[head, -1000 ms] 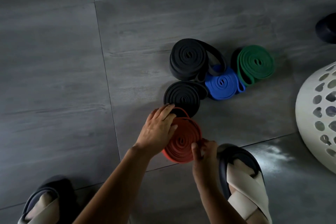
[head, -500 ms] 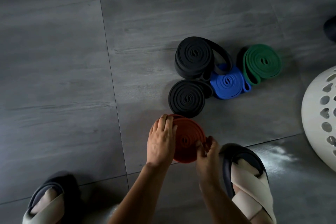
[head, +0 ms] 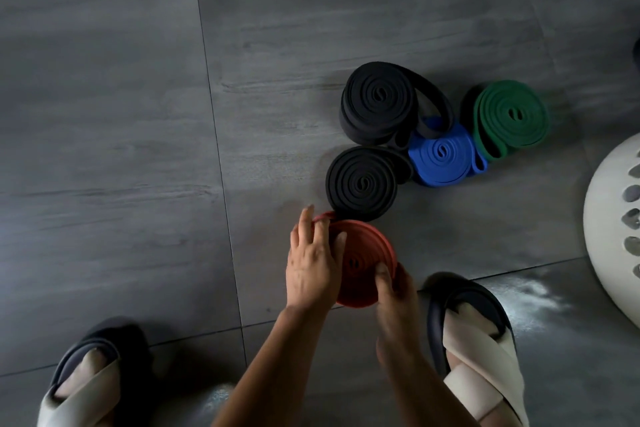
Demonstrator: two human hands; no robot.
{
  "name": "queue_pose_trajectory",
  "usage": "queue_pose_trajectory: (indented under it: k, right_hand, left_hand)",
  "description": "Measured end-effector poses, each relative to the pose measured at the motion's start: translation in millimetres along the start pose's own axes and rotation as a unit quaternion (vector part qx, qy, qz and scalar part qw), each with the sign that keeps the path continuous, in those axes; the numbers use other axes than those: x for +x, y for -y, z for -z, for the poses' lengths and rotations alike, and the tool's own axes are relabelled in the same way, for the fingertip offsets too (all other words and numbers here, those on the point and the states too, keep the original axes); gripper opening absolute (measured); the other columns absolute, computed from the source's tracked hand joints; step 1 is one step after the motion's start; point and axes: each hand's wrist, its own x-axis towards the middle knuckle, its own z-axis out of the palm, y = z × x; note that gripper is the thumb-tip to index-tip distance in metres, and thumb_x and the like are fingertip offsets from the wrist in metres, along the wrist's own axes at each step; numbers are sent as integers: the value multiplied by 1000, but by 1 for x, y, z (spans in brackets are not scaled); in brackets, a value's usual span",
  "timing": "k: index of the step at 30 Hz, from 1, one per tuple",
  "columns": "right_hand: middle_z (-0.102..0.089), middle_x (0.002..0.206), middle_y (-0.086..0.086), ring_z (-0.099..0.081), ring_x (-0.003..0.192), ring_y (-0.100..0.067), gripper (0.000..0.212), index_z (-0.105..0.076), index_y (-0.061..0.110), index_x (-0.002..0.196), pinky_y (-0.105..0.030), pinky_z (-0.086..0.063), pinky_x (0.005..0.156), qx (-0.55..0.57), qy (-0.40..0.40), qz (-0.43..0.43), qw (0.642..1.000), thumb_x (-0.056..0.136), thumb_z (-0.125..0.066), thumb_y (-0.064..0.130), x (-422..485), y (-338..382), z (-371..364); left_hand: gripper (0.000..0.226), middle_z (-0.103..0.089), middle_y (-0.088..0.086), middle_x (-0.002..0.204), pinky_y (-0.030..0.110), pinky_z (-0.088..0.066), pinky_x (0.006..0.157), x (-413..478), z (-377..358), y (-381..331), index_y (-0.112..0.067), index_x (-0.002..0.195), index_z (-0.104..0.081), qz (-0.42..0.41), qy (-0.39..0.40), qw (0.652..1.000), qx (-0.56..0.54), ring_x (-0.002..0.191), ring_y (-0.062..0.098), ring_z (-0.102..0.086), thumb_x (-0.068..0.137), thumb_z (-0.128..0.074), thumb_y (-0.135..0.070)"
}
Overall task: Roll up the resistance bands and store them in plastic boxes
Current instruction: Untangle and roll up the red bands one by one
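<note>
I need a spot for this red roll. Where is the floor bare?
Bare floor spreads left of the near black roll and far black roll. A narrower strip lies between the green roll and white basket. Crowded: those rolls and the blue roll bunch together.

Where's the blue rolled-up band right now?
In the head view, the blue rolled rubber band lies on the grey floor, right of centre, between the green rolled band on its right and the smaller black rolled band on its left.

- I see a grey tiled floor (head: pixel 121 149).
- The far black roll (head: pixel 377 97) and near black roll (head: pixel 360 182) lie against a blue roll (head: pixel 443 152) on their right.
- A green roll (head: pixel 512 114) lies just right of it.
- The red roll (head: pixel 363 253) is nearest.
- A white perforated basket (head: pixel 609 218) stands far right.
</note>
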Motion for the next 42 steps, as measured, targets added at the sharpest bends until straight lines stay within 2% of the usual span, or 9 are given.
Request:
queue_pose_trajectory:
  k: [3, 8, 13, 20, 25, 28, 33, 36, 42]
  right_hand:
    - [-65, 100, -7, -62, 93, -21, 6, -59, 29, 90, -30, -47, 76, 14, 9, -5, 1000, 85, -61, 32, -2, -1, -4]
    - [-66, 93, -1, -63, 90, -18, 3, -60, 28, 89, -39, -51, 82, 46, -8, -7, 999, 87, -59, 25, -4, -2, -8]
    - [-66, 93, 5, -64, 89, -14, 20, -60, 30, 89, -33, -50, 78, 34, -11, 16, 999, 76, -64, 45, -7, -3, -10]
    - [-62, 99, -5, -60, 90, -17, 13, -55, 22, 100, -28, -48, 74, 60, -17, -8, 998, 88, -57, 25, -8, 2, -6]
    - [-53, 119, -16, -55, 109, -29, 88, -50, 14, 121, -49, -48, 93, -17, -70, 34, 997, 62, -53, 79, -12, -3, -16]
    - [-56, 113, -17, -56, 104, -31, 97, -49, 10, 121, -53, -47, 91, -29, -71, 44, 996, 61, -45, 86, -19, -6, -17]
    - [-56, 118, -15, -55, 108, -30, 86, -45, 15, 119, -44, -45, 95, -32, -53, 44, 997, 65, -46, 82, -27, 7, -16]
    - [-51, 125, -21, -52, 115, -31, 75, -43, 3, 126, -32, -40, 94, -70, -35, 69, 995, 80, -53, 61, -27, 8, -15]
    - [-54, 124, -16, -52, 116, -25, 103, -47, 2, 127, -27, -38, 95, -97, 6, 121, 988, 68, -29, 84, -49, 16, -42]
  left_hand:
    - [40, -37, 7, 140, 36, -37, 97, -2, -1, -3, -11, 130, -43, 20, -8, 999, -50, 120, 24, -33, 97, -38, -34]
    - [37, -42, 8, 132, 36, -38, 90, -7, -10, -13, -11, 129, -41, 83, -29, 989, -115, 114, 28, -43, 97, -39, -30]
    - [39, -44, 4, 132, 27, -30, 89, -8, -12, -17, -14, 134, -37, 126, -61, 974, -176, 118, 22, -40, 98, -39, -29]
    - [37, -37, 4, 136, 35, -30, 95, -8, -11, -26, -14, 131, -41, 206, -47, 953, -219, 124, 24, -33, 98, -38, -31]
    - [37, -39, 9, 133, 39, -32, 99, -8, -10, -22, -13, 131, -42, 216, -52, 943, -247, 124, 27, -36, 98, -38, -30]
    - [35, -40, 8, 131, 38, -34, 98, -10, -9, -21, -14, 129, -44, 208, -38, 945, -250, 122, 27, -38, 98, -39, -29]
    - [36, -39, 8, 131, 36, -31, 101, -18, -5, -13, -13, 132, -42, 189, -32, 947, -258, 124, 25, -36, 98, -39, -27]
    - [37, -38, 3, 121, 33, -33, 102, -27, 3, -2, -12, 132, -41, 169, -25, 945, -278, 120, 23, -40, 98, -39, -26]
    - [32, -35, -1, 111, 11, -31, 81, -44, 24, 22, -6, 126, -45, 181, -126, 934, -281, 98, 11, -42, 98, -36, -20]
